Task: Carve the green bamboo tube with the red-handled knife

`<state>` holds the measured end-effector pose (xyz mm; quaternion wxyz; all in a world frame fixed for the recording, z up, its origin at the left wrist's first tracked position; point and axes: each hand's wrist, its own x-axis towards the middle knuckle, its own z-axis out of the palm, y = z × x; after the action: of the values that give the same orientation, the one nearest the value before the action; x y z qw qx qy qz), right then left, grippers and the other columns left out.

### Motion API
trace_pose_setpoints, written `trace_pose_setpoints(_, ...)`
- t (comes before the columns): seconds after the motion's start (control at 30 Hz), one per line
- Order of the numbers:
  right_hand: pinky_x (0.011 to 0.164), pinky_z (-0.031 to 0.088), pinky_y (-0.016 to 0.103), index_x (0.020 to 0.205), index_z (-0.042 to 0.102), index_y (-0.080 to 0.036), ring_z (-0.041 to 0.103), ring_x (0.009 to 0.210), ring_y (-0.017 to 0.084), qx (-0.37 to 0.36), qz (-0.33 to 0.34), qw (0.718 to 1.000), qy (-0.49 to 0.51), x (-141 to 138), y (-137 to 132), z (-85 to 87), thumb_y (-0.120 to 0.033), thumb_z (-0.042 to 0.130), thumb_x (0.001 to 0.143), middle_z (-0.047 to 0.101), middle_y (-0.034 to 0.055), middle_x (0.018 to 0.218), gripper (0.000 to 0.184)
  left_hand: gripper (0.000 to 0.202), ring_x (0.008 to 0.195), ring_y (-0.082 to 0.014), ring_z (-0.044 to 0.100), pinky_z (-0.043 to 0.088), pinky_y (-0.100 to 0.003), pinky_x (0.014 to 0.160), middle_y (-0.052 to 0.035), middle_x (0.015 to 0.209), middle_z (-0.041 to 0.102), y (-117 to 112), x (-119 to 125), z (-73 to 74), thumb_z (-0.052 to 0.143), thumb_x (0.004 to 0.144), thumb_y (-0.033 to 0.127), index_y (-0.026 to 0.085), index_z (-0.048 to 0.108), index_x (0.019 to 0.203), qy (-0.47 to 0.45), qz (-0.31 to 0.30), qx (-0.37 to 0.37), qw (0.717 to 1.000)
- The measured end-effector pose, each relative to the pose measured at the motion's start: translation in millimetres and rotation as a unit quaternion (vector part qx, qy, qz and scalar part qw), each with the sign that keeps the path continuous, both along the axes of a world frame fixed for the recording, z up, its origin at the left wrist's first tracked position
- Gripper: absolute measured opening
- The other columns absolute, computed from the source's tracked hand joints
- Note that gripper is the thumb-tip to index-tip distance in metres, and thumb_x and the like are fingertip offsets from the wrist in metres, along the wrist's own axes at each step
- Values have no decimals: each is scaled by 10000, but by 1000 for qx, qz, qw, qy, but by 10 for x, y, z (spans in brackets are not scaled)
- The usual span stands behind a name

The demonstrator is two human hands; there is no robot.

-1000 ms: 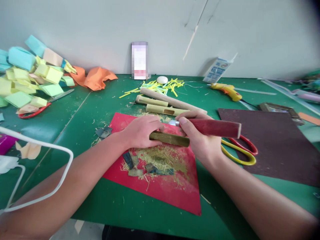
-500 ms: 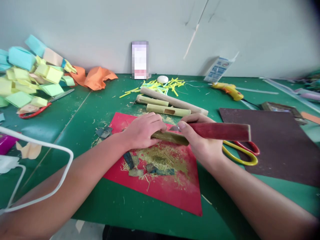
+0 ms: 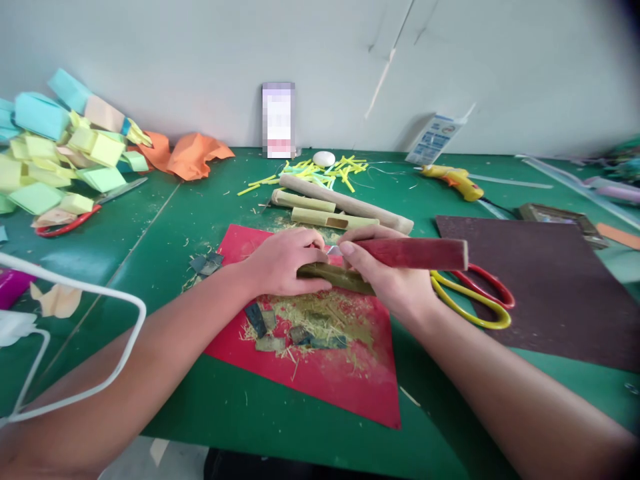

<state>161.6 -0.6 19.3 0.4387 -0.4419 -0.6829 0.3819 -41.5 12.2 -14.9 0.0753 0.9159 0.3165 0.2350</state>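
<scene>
My left hand (image 3: 283, 261) is closed on a short green bamboo piece (image 3: 344, 279), pressing it down over a red sheet (image 3: 320, 373). My right hand (image 3: 387, 277) grips a knife by its red handle (image 3: 415, 254). Its small blade (image 3: 333, 250) rests on the bamboo right beside my left fingers. Pale shavings and dark bark scraps (image 3: 305, 327) lie on the red sheet below both hands.
Several more bamboo sticks (image 3: 340, 200) lie behind the hands. Yellow and red scissors (image 3: 475, 300) rest beside a dark brown sheet (image 3: 550, 280). A yellow glue gun (image 3: 453, 180) sits at the back; folded coloured papers (image 3: 60, 153) pile up at the left. A white cable (image 3: 75, 293) loops at the left.
The knife has slid left along the bamboo, bringing the blade up to my left fingers. My left hand has kept its hold on the bamboo.
</scene>
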Motion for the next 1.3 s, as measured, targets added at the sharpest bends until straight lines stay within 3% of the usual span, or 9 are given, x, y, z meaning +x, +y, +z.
trace_pose_setpoints(0.17,655,517,287,745,682,-202,643,705,161,9,69,997,-36,-9,23,69,-385,715,769,702,23,771,188,335,863,-203,554,437,-345,752,-63,930,619,20,10,-33,636,823,512,193,666,921,2,17,-1,1000)
trace_pose_setpoints(0.37,659,517,287,837,689,-184,645,726,161,-4,143,988,-51,1,84,5,-372,682,807,715,39,837,190,321,857,-200,536,416,-333,744,-44,873,627,41,1,-52,669,808,505,188,679,847,-18,1,-28,999)
trace_pose_setpoints(0.97,590,493,264,806,687,-169,608,661,142,3,153,986,-59,33,112,-49,-373,683,796,707,42,788,203,299,889,-205,539,427,-335,769,-49,917,645,47,3,-62,720,768,479,196,707,864,-16,6,-59,998)
trace_pose_setpoints(1.3,686,541,272,853,714,-189,665,755,167,-28,179,982,-56,84,154,-56,-359,724,767,737,36,870,191,313,878,-197,545,421,-333,768,-41,892,645,58,-6,-61,715,778,492,184,675,818,-38,-4,-64,997)
